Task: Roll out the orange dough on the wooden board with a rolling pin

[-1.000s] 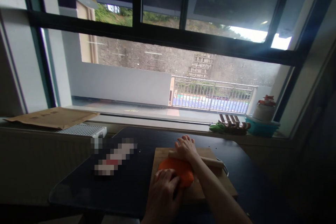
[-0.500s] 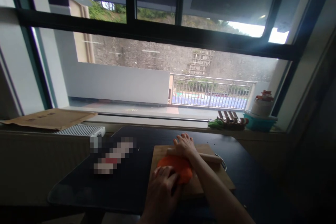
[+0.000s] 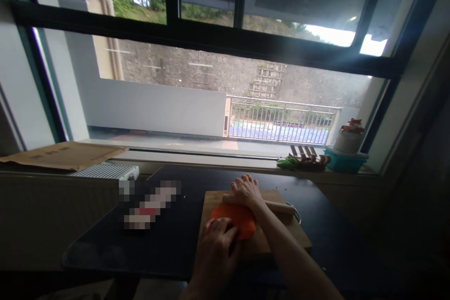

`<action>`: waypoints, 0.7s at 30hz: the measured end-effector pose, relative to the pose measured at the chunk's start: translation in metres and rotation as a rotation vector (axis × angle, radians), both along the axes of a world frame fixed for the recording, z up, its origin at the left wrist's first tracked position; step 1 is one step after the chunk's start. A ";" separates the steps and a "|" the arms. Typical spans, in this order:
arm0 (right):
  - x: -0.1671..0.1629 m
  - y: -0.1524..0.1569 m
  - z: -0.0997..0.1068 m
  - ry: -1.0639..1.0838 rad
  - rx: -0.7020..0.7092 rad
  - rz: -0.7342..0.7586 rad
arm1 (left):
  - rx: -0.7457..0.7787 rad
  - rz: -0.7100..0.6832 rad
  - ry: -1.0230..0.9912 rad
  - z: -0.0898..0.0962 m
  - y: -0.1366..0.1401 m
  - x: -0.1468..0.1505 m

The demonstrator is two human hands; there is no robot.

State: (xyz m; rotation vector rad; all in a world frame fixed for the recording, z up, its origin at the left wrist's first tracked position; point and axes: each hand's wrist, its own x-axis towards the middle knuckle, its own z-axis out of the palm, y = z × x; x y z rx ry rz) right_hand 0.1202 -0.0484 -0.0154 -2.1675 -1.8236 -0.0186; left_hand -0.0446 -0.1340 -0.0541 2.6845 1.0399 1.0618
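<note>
A flat round of orange dough (image 3: 242,220) lies on a wooden board (image 3: 302,243) on the dark table. My left hand (image 3: 218,241) grips its near left edge, fingers bent over the dough and thumb close beside them. Past the far edge of the dough, a wooden rolling pin (image 3: 279,206) lies across the board. My right hand (image 3: 248,191) rests palm down on the pin's left part, with its fingers stretched out and spread. The fingertips of my left hand are partly hidden, as is the stretch of pin under my right palm.
The dark table (image 3: 168,243) stands against the window sill. A blurred-out item (image 3: 151,206) lies left of the board. On the sill are a brown paper envelope (image 3: 59,154), a brown rack-like object (image 3: 311,159), and a teal box (image 3: 346,159) under a white container (image 3: 348,140). A metal handle (image 3: 297,211) shows at the board's right.
The whole view has shifted slightly. Both hands keep about the same place on the dough and the rolling pin.
</note>
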 end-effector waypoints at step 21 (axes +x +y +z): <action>0.021 0.024 0.010 0.054 0.081 0.071 | -0.152 -0.020 -0.018 0.016 0.039 -0.020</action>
